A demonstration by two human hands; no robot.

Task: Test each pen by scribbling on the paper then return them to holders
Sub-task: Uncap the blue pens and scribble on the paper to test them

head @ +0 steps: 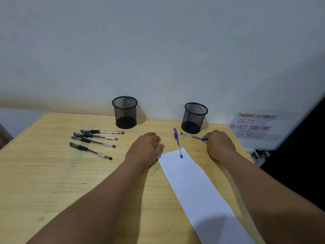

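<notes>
A long white paper strip [197, 187] lies on the wooden table [52, 173]. My left hand [144, 148] rests fisted at the strip's top left corner. My right hand [219, 145] has its fingertips closed on one end of a blue pen [192, 136] that lies flat near the right mesh holder [194, 118]. A second blue pen [177, 142] lies with its tip on the paper's top edge. Several black pens [93, 141] lie in a row to the left. The left mesh holder [125, 112] stands empty against the wall; the right one looks empty too.
A handwritten notice [253, 125] hangs on the wall at the right. The table's right edge runs close past my right forearm, with dark floor and clutter [258, 154] beyond it. The wall stands directly behind both holders.
</notes>
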